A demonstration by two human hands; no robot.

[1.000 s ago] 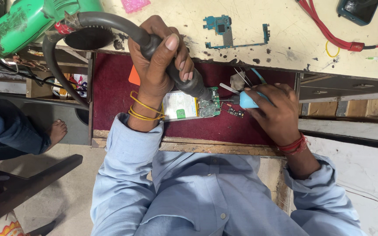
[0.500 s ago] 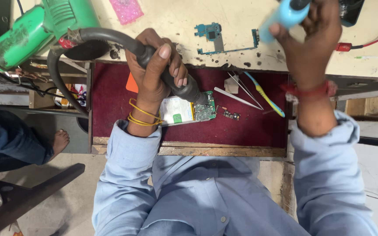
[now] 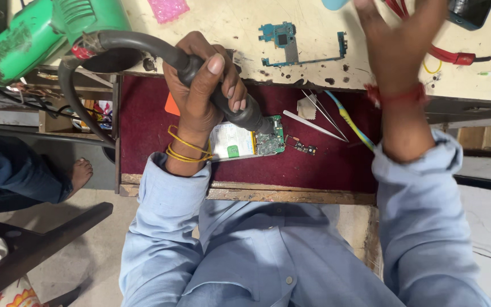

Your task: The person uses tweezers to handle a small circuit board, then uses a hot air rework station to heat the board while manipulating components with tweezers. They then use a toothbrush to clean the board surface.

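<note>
The left hand point(image 3: 200, 96) has its grip clamped on the black nozzle handle point(image 3: 228, 102) — tip over the opened phone point(image 3: 245, 141) on the maroon mat point(image 3: 325, 165). The right hand point(image 3: 399, 40) — fingers apart — hovers above the mat, beyond the tweezers point(image 3: 313, 125).

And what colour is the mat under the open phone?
Dark red mat, seen in the head view.

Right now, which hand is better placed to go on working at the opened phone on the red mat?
Probably the left hand: it grips the black nozzle handle, whose tip rests at the opened phone. The right hand is raised over the bench, far from it.
</note>
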